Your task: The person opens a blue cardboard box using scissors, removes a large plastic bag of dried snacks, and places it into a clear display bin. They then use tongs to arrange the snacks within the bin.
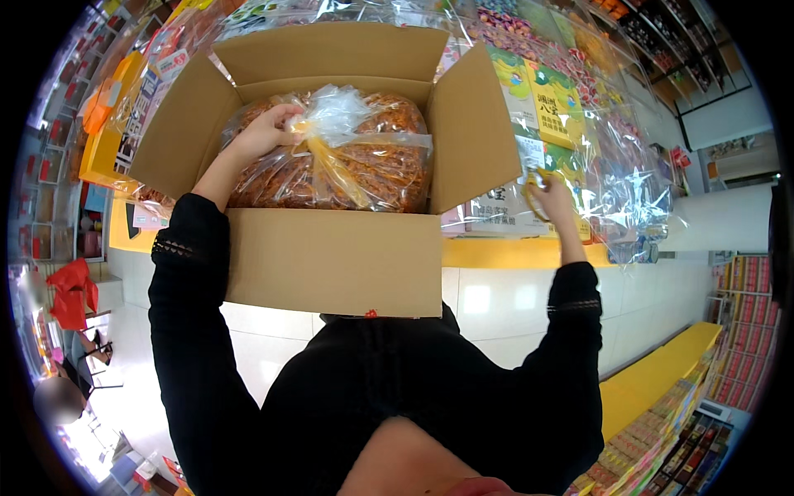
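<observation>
An open cardboard box (335, 260) with its flaps spread stands before me. Inside it lies a large clear plastic bag (384, 167) full of reddish-brown food pieces, its gathered neck wound with yellowish tape. My left hand (276, 129) pinches the bag beside the gathered neck. Off to the right of the box, my right hand (549, 192) holds yellow-handled scissors (535, 195) over printed packages (508, 211); the blades are hard to make out.
Packaged goods under clear plastic film (626, 186) surround the box. A yellow carton (102, 139) stands at left. Behind me on the right runs a yellow-edged display (657, 372). Another person (59, 400) is at the far lower left.
</observation>
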`<state>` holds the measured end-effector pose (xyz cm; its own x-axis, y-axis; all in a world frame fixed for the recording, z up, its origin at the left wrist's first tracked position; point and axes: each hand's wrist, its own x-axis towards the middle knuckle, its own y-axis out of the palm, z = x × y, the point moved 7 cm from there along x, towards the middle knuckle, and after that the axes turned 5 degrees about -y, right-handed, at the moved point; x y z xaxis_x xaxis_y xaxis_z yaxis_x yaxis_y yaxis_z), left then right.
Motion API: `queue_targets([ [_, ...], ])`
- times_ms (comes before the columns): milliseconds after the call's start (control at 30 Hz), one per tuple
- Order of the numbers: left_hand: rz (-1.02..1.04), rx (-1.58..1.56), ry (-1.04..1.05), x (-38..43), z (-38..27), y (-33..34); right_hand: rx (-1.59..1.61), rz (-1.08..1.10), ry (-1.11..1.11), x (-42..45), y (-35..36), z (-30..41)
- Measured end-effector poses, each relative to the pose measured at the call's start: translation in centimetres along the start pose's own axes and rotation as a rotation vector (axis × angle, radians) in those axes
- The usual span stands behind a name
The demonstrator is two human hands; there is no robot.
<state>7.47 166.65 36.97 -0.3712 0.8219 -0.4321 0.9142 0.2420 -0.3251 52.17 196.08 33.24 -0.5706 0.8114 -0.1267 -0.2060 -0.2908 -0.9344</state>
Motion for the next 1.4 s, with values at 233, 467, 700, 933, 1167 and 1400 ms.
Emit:
queue_targets([
  [233, -0.072, 0.169, -0.067, 0.5, -0.3, -0.3, -0.028, -0.163, -0.036, 2.3, 4.6, 3.2],
  [467, -0.338, 0.686, 0.047, -1.3, -3.6, 0.7, -0.044, -0.227, 0.004, 1.9, 5.0, 3.0],
  [700, -0.212, 0.652, -0.122, -0.1, -3.3, 0.5, 0.017, -0.215, -0.111, -0.4, 2.7, 3.0],
  [933, -0.011, 0.055, -0.273, -0.7, -4.3, 1.2, 0.196, -0.421, -0.290, -5.4, -2.0, 2.0],
  [1167, -0.036, 0.482, -0.258, 1.1, -4.7, 0.6, 0.192, -0.483, -0.388, -8.0, -2.9, 5.5],
  [1400, -0.121, 0.801, -0.168, 2.1, -6.9, 0.5, 0.301, -0.527, -0.503, -10.3, -3.2, 8.0],
])
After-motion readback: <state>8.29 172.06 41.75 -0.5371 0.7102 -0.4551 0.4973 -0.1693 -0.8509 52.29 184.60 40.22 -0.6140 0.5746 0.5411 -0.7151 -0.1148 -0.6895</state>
